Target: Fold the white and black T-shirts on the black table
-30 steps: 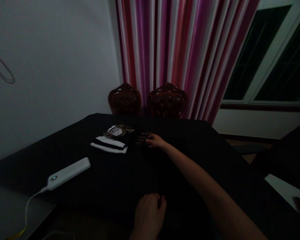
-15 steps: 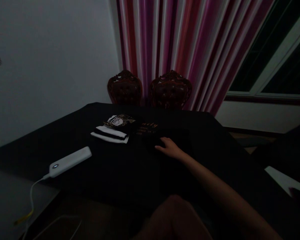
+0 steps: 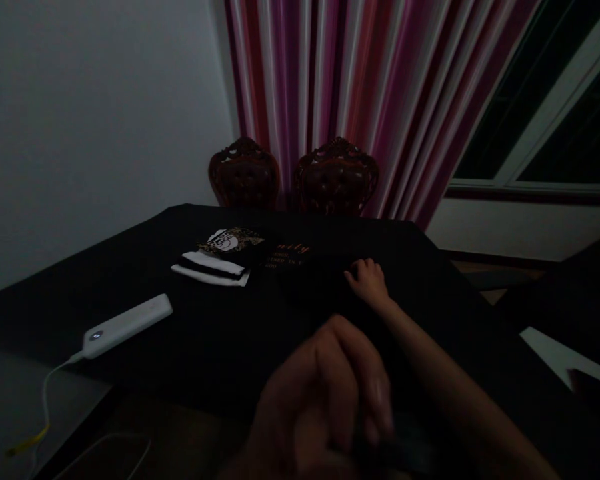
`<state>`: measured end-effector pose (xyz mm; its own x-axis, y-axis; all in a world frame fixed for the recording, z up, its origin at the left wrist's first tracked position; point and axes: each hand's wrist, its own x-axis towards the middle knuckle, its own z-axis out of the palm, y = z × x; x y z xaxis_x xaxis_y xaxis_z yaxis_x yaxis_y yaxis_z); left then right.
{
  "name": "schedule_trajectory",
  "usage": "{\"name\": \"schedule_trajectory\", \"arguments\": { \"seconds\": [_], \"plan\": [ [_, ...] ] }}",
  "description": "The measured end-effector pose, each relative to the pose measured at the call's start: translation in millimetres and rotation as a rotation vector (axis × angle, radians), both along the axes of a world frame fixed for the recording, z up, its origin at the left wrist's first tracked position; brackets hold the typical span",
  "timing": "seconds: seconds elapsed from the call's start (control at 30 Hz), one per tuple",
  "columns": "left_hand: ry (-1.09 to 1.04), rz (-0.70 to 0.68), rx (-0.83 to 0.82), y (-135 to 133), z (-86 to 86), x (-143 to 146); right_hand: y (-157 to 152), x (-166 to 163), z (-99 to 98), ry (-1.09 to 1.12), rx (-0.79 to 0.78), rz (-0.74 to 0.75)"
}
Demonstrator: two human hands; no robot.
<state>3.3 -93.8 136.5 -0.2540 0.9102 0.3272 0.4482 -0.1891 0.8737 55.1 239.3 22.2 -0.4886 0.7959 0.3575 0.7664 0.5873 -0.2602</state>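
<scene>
So, wall (image 3: 110, 120): pale, 9 to 11 o'clock from wearer, plain
Curtain (image 3: 325, 73): striped pink, purple, red and white, hangs at 12
Table (image 3: 215, 347): black top, poorly lit, spreads from 9 round to 3, both hands over it
Window (image 3: 565, 133): dark panes, pale frame, 1 to 2 o'clock, right of curtain
Chairs (image 3: 336, 180): two, carved dark wood with tufted backs, side by side at 12, past table's far edge
Dark lettered cloth (image 3: 289, 256): on table, black on black, outline can't be traced; gold lettering around 12, at about 10 o'clock from right hand (image 3: 369, 281), near, gap between hand and letters
Folded stack (image 3: 215, 261): white and black fabric, about 11 o'clock, beside lettering on its 9 o'clock side; patterned top with white logo
Right hand: forearm comes in from 5, fingers curled over dark area; whether they pinch cloth, can't tell
Left hand (image 3: 325, 393): 6 o'clock, close to camera, blurred, fingers bent; dark smudge by fingertips, can't tell if held; well apart from lettering
Power bank (image 3: 127, 327): white, 9 to 10 o'clock, round display lit
Cable (image 3: 45, 393): white, leaves power bank, drops over table edge at 8
</scene>
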Motion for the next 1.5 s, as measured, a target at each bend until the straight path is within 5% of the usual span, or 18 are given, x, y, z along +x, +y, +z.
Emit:
{"name": "schedule_trajectory", "arguments": {
  "seconds": [0.13, 0.27, 0.5, 0.7, 0.9, 1.07, 1.3, 1.5],
  "plan": [
    [0.217, 0.061, 0.174, 89, -9.7, -36, 2, 4, -23.2, -0.168, -0.059, 0.049],
    [0.707, 0.441, -0.203, 157, -53.6, -100, -4, 1, -31.6, -0.236, -0.081, 0.036],
    [0.782, 0.657, -0.555, 199, -104.9, -164, -24, -3, -9.8, -0.167, 0.084, 0.217],
    [0.738, 0.569, -0.652, 206, -114.8, -182, -50, -19, -7.4, -0.241, -0.197, 0.315],
    [0.602, 0.492, -0.635, 222, -76.9, -190, -89, -25, 6.2, -0.297, -0.323, 0.384],
    [0.487, 0.301, -0.524, 253, -60.1, -152, -143, -24, 25.8, -0.420, -0.365, 0.480],
    [0.481, -0.172, -0.322, 235, -98.8, -89, -168, 2, 79.3, -0.656, -0.520, 0.805],
    [0.847, -0.211, -0.132, 210, -128.0, -75, -165, 14, 107.5, -0.565, -0.640, 1.229]
  ]
}}
